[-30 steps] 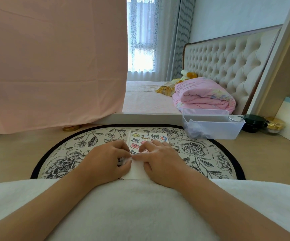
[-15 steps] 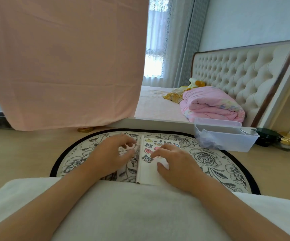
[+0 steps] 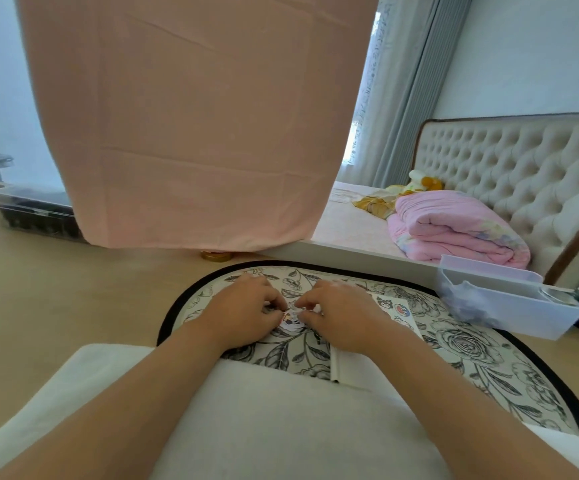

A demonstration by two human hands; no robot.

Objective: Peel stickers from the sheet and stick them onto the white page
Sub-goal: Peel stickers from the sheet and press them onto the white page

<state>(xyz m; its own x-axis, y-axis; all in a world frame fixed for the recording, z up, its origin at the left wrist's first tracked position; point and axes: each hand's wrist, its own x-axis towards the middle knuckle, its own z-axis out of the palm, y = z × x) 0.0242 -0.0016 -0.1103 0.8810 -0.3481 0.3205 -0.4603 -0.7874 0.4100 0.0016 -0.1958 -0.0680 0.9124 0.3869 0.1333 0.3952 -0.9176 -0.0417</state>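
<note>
Over floral mat (image 3: 471, 344), left hand (image 3: 246, 315) and right hand (image 3: 345, 317) pinching sticker (image 3: 290, 319), print unreadable

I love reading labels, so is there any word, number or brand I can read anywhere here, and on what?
None can be read here.
Round red-and-blue sticker on the sticker sheet: any lettering too blurred.
Small sticker pinched between the left hand and right hand: too blurred.
White plastic bin: no label shows.
</note>
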